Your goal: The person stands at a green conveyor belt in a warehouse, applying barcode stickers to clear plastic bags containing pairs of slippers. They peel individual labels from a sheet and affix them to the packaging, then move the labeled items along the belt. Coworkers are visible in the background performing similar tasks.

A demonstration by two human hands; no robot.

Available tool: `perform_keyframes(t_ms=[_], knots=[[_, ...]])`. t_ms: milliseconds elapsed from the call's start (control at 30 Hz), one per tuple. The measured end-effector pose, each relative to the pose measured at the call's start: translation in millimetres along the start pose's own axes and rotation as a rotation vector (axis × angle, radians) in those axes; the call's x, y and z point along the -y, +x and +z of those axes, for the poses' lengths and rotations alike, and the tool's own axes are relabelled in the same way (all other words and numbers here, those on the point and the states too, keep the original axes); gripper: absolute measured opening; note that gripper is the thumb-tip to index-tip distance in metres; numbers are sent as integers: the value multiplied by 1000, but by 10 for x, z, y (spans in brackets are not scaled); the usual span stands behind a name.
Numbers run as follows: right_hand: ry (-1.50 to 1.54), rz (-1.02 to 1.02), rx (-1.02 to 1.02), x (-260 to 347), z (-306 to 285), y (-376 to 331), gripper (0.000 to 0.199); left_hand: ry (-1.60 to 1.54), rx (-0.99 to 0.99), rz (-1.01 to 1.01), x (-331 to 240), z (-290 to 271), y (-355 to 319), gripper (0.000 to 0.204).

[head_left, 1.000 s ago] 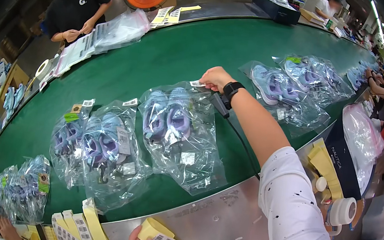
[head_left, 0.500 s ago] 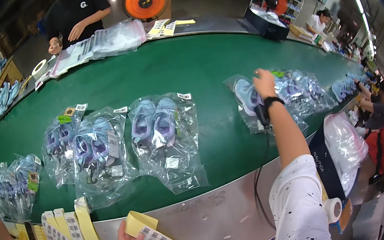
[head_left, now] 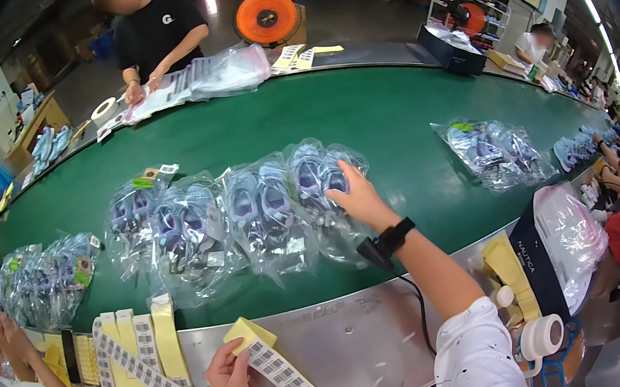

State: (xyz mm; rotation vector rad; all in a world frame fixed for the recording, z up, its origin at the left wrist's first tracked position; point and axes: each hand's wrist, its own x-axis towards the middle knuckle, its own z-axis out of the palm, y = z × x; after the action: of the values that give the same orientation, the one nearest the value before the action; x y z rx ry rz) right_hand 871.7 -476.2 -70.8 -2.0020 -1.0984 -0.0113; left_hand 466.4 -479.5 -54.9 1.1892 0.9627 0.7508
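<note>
My left hand (head_left: 232,377) pinches a strip of barcode labels on yellow backing (head_left: 279,369), above the metal ledge at the near edge. On the green conveyor belt, my right hand (head_left: 362,198) grips a clear-bagged pair of light blue shoes with purple insides (head_left: 314,172). That bag lies against another bagged pair (head_left: 258,198) to its left. Two further bagged pairs (head_left: 182,224) continue the row leftward. A dark device on a cord (head_left: 376,253) hangs at my right wrist, under a black band.
More bagged shoes lie at the near left (head_left: 40,279) and far right (head_left: 494,149). Label strips (head_left: 148,352) lie on the near ledge, beside another person's hands (head_left: 9,338). A dark box of plastic bags (head_left: 544,256) stands right. A co-worker (head_left: 159,33) handles bags across the belt.
My right hand has moved left and nearer, bringing the bagged pair from the right cluster to the row's right end. My left hand still holds the label strip. The view has shifted somewhat.
</note>
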Motion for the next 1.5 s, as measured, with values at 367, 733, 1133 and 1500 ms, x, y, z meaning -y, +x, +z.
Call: perform_keyframes(t_ms=[367, 733, 1133, 1500], knots=[[601, -384, 520, 1711, -21, -1586, 16, 85, 13, 191, -381, 184, -114, 19], [661, -357, 320, 1614, 2, -1726, 8, 112, 44, 126, -246, 172, -128, 19], [472, -516, 199, 1523, 44, -1793, 11, 204, 59, 102, -223, 146, -91, 24], [601, -413, 246, 1589, -104, -1676, 4, 18, 208, -64, -286, 354, -35, 43]])
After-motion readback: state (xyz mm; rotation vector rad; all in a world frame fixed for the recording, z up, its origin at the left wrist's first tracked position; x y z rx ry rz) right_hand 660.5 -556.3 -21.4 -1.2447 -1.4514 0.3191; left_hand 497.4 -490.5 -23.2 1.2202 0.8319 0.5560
